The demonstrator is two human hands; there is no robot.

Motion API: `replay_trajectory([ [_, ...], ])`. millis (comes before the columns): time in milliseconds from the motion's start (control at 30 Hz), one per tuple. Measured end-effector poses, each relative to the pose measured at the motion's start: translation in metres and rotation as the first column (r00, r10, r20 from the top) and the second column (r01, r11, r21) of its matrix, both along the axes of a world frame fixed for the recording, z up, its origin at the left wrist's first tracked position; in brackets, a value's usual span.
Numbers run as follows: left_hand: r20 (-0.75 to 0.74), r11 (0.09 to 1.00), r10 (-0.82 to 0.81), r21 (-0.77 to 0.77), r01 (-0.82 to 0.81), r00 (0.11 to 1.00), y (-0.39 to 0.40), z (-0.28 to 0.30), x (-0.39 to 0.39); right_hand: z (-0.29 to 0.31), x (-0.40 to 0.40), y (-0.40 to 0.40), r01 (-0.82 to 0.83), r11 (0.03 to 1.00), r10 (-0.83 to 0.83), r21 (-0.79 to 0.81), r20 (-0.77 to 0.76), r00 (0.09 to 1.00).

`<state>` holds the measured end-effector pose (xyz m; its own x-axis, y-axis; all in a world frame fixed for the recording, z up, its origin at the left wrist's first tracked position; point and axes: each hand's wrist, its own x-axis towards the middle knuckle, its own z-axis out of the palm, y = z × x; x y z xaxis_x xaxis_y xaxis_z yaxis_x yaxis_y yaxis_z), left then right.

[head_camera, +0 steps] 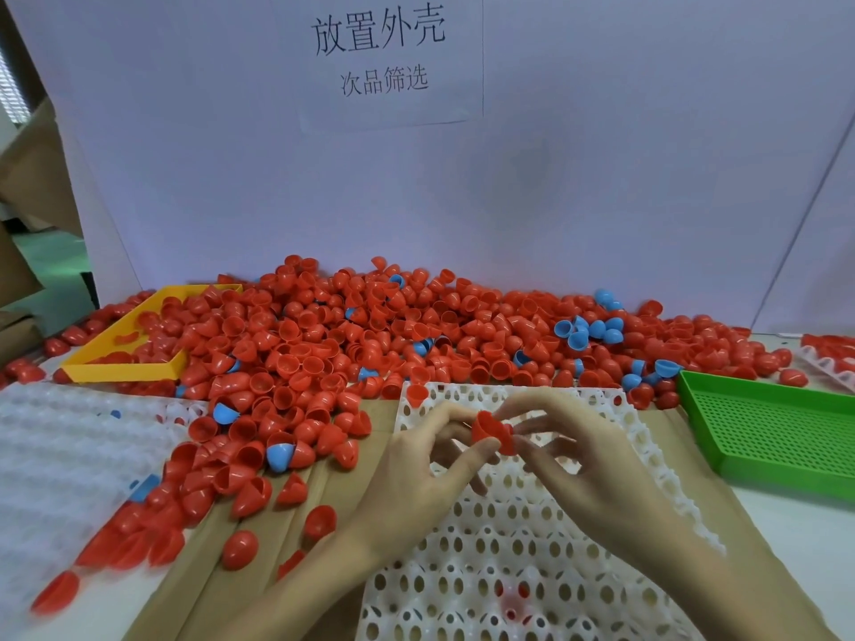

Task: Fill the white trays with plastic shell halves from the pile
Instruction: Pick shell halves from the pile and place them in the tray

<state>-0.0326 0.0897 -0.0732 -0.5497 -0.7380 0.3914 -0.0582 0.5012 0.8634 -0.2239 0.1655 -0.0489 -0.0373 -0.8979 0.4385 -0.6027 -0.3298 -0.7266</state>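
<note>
Above perforated white plastic tray (518,538), nearly bare but for one red shell (415,394); left hand (416,474) and right hand (587,464) pinching nested, possibly two, red plastic shell halves (492,432).

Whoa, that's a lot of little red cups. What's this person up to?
A person is loading plastic shell halves into a white tray. Both hands, the left hand and the right hand, pinch red shell halves between them just above the tray. One red shell already sits in the tray's far corner. Behind lies a big pile of red and a few blue halves, with a yellow tray and a green tray to the sides.
</note>
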Motion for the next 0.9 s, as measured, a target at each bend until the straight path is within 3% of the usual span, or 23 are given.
replay_trajectory([
  [100, -0.009, 0.994, 0.037, -0.106, -0.038, 0.999, 0.0, -0.002, 0.0, -0.002, -0.001, -0.001, 0.075, 0.997, -0.075, -0.021, -0.001, 0.997],
  [200, 0.037, 0.976, 0.011, -0.217, -0.003, 0.999, 0.002, -0.005, 0.001, -0.001, -0.007, -0.002, -0.054, 0.992, 0.037, 0.114, 0.145, 0.989],
  [367, 0.175, 0.939, 0.038, -0.343, 0.024, 0.984, 0.005, -0.01, 0.003, -0.001, -0.014, -0.011, -0.104, 0.972, 0.078, 0.209, 0.131, 0.988],
  [467, 0.209, 0.955, 0.092, -0.296, -0.027, 0.974, 0.004, -0.007, 0.003, 0.01, -0.014, -0.026, -0.083, 0.971, 0.085, 0.225, 0.0, 0.996],
  [567, 0.233, 0.953, 0.123, -0.301, -0.049, 0.965, 0.002, -0.009, 0.002, 0.023, -0.015, -0.054, 0.013, 0.992, 0.01, 0.129, -0.179, 0.984],
  [733, 0.297, 0.95, 0.121, -0.312, -0.023, 0.947, 0.0, -0.012, -0.001, 0.016, -0.006, -0.116, 0.075, 0.997, -0.073, -0.004, -0.278, 0.958],
  [900, 0.382, 0.918, 0.117, -0.394, 0.047, 0.917, -0.003, -0.015, -0.002, -0.012, 0.006, -0.152, 0.015, 0.998, 0.013, 0.062, -0.424, 0.906],
])
